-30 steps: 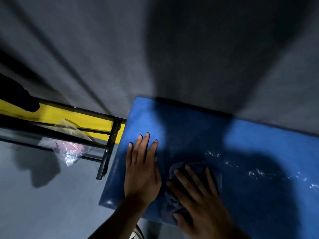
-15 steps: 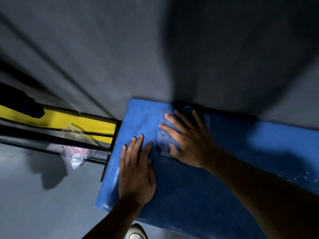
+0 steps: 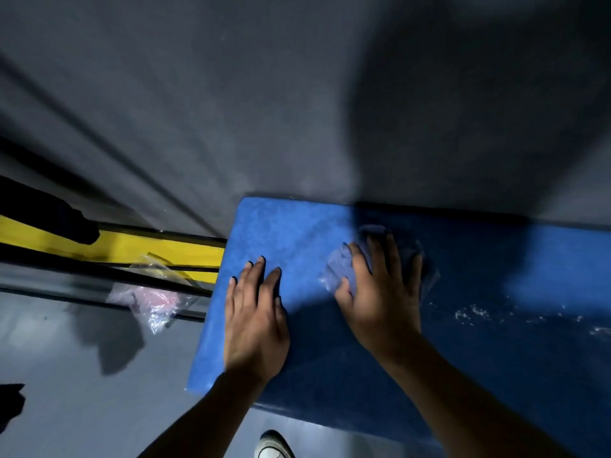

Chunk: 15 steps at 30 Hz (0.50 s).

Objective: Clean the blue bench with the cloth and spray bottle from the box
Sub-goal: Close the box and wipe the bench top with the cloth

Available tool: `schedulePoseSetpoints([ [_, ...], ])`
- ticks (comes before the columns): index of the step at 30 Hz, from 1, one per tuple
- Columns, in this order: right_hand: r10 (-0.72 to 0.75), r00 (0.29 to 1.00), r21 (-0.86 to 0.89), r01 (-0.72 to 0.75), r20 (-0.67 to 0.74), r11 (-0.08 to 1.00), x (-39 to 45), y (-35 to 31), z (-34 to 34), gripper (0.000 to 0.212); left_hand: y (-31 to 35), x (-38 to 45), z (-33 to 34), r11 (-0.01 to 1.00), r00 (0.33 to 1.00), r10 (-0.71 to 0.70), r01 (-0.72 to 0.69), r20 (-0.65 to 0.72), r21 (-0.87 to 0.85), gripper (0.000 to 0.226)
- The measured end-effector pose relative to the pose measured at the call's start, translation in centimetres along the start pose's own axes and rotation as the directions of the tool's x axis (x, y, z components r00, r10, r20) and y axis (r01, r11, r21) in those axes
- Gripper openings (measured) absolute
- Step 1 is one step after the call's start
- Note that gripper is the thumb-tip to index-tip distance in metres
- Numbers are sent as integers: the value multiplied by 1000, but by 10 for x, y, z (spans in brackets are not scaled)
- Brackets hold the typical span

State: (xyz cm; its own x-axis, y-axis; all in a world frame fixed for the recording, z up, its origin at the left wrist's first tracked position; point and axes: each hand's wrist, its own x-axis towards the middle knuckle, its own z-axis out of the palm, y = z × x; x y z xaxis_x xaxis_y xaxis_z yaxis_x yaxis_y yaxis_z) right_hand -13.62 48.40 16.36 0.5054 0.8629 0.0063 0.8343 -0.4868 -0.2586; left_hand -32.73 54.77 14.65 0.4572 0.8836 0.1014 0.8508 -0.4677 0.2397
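wiping the far left part of the blue bench

pressing flat on the cloth [image 3: 334,272], the right hand [image 3: 380,292] has its fingers spread open over it and does not grip it; the cloth lies bunched under the palm, on the far side of the bench [image 3: 496,358], near the left end. the left hand [image 3: 254,319] is also open and flat, holding nothing, and it rests on the bench top just beside the left edge, a little apart from the cloth. to the right, small white drops or foam [image 3: 476,314] sit on the dark, shaded part of the surface, not wiped yet i think. the spray bottle and the box are not in view.

what can go wrong: because the cloth is only pressed and not gripped, a fast stroke may let it slip out or fold under the fingers, so the hand rubs the bench bare. the wet part on the right may be missed, since shadow covers it. the left hand leans close to the edge and could slide off if the top is wet there.
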Motion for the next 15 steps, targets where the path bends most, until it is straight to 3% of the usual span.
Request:
schedulePoseSetpoints([
  [6,-98,995,-25,98,9,995,-92,46,-16,55,5,2,-4,999,998,-46,47,44,-15,53],
  [12,-267,963,-34,268,31,963,-149,101,-22,73,24,-1,-7,995,997,-72,72,7,-67,52],
  [15,-336,941,-17,337,41,942,-150,111,-24,69,63,-6,4,989,999,41,-42,-11,-145,45],
])
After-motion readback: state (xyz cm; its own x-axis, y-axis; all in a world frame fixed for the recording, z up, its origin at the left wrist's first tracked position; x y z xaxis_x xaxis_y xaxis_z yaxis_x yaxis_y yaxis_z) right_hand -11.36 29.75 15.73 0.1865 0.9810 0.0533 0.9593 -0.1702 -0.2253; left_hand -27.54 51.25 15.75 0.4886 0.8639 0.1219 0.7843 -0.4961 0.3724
